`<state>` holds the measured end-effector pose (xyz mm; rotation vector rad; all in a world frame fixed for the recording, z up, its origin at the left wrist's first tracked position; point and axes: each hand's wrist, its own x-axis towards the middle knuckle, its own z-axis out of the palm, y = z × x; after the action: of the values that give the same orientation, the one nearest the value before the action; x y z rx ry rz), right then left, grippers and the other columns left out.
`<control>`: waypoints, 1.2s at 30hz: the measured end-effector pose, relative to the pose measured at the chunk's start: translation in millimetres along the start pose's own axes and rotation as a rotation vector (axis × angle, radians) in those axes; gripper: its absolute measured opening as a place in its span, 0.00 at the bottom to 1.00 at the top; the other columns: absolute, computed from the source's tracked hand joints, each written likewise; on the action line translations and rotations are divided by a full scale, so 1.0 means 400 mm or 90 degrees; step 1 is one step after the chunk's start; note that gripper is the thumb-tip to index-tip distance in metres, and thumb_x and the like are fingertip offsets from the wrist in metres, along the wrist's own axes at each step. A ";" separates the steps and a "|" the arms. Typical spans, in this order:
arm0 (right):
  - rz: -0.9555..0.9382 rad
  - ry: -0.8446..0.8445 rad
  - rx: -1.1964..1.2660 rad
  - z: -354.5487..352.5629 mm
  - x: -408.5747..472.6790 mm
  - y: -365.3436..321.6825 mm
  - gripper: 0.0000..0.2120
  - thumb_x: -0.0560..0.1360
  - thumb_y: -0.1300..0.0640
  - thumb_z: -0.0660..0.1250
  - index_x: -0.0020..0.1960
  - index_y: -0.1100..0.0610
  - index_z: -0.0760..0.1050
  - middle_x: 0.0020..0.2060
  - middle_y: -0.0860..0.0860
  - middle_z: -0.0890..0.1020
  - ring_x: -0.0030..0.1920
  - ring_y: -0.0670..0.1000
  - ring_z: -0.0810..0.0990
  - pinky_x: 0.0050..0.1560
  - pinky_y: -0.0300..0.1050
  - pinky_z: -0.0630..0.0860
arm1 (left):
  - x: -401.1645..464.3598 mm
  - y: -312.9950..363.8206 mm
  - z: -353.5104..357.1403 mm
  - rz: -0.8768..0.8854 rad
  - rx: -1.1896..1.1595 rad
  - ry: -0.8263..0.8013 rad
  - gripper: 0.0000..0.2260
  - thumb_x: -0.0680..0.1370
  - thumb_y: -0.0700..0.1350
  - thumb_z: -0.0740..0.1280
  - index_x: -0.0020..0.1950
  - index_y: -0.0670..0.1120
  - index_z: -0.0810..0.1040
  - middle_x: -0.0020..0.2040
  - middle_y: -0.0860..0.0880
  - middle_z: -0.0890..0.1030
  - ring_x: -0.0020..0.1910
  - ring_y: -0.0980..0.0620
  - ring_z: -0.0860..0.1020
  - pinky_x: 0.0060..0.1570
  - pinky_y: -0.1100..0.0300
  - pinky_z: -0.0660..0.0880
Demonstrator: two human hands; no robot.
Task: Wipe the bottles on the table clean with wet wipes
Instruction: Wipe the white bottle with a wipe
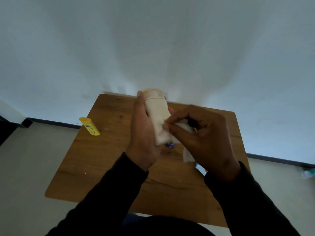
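Observation:
My left hand grips a pale, whitish bottle and holds it tilted above the middle of the wooden table. My right hand pinches a white wet wipe against the bottle's lower side; a flap of the wipe hangs down below the fingers. A yellow bottle lies on its side at the table's left edge. Something small and purple-blue peeks out under the held bottle; what it is I cannot tell.
A small blue-and-white object lies on the table, mostly hidden by my right wrist. The table stands against a white wall with a dark skirting board. A crumpled greenish thing lies on the floor at far right.

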<state>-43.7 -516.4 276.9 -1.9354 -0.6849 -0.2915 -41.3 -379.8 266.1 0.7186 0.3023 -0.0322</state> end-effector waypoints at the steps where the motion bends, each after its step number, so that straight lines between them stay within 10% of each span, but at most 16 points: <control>1: 0.015 0.030 0.004 -0.003 0.002 0.005 0.05 0.71 0.61 0.78 0.43 0.54 0.83 0.41 0.41 0.84 0.45 0.40 0.84 0.41 0.38 0.81 | 0.000 0.000 -0.003 0.012 0.025 0.003 0.27 0.79 0.66 0.57 0.57 0.43 0.77 0.40 0.45 0.76 0.37 0.51 0.76 0.37 0.57 0.76; 15: -0.010 0.036 -0.045 -0.015 0.015 0.006 0.04 0.72 0.61 0.77 0.45 0.55 0.84 0.41 0.44 0.85 0.43 0.44 0.84 0.42 0.43 0.81 | -0.021 -0.017 -0.013 0.099 0.292 0.075 0.18 0.82 0.54 0.60 0.54 0.42 0.82 0.51 0.38 0.84 0.46 0.43 0.82 0.50 0.42 0.79; 18: 0.003 0.178 -0.025 -0.008 0.047 0.016 0.05 0.72 0.65 0.77 0.44 0.58 0.83 0.39 0.45 0.85 0.40 0.44 0.83 0.40 0.44 0.81 | -0.027 -0.026 -0.011 0.083 0.277 0.049 0.17 0.83 0.54 0.58 0.56 0.44 0.82 0.46 0.43 0.86 0.42 0.48 0.83 0.44 0.51 0.80; 23: -0.010 -0.044 0.060 -0.021 0.002 -0.005 0.05 0.71 0.65 0.77 0.44 0.57 0.84 0.42 0.48 0.86 0.44 0.48 0.86 0.43 0.53 0.83 | -0.022 -0.004 -0.024 0.016 0.151 -0.005 0.26 0.80 0.62 0.60 0.62 0.42 0.79 0.44 0.44 0.79 0.42 0.45 0.77 0.44 0.54 0.76; 28: -0.013 0.171 0.009 0.003 0.053 0.003 0.05 0.72 0.67 0.76 0.43 0.59 0.83 0.40 0.45 0.84 0.42 0.44 0.84 0.42 0.41 0.81 | -0.041 -0.010 -0.008 -0.004 0.230 -0.077 0.22 0.74 0.66 0.63 0.46 0.46 0.79 0.35 0.47 0.77 0.28 0.50 0.75 0.25 0.61 0.72; 33: -0.027 0.035 0.072 -0.007 0.014 -0.016 0.06 0.72 0.65 0.77 0.45 0.58 0.83 0.42 0.48 0.85 0.44 0.47 0.85 0.43 0.45 0.83 | -0.033 0.003 -0.013 -0.027 0.151 -0.116 0.22 0.80 0.60 0.59 0.60 0.46 0.82 0.53 0.43 0.83 0.51 0.46 0.82 0.47 0.53 0.79; 36: -0.035 0.091 0.052 0.012 0.027 -0.022 0.05 0.72 0.63 0.77 0.45 0.56 0.83 0.42 0.49 0.86 0.43 0.49 0.85 0.40 0.51 0.82 | -0.034 -0.003 -0.010 -0.026 0.143 -0.121 0.20 0.81 0.57 0.56 0.50 0.48 0.85 0.44 0.47 0.85 0.44 0.51 0.83 0.43 0.58 0.80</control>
<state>-40.5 -505.6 286.6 -1.8022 -0.6465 -0.4252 -55.7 -379.2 266.2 0.9248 0.1317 -0.1745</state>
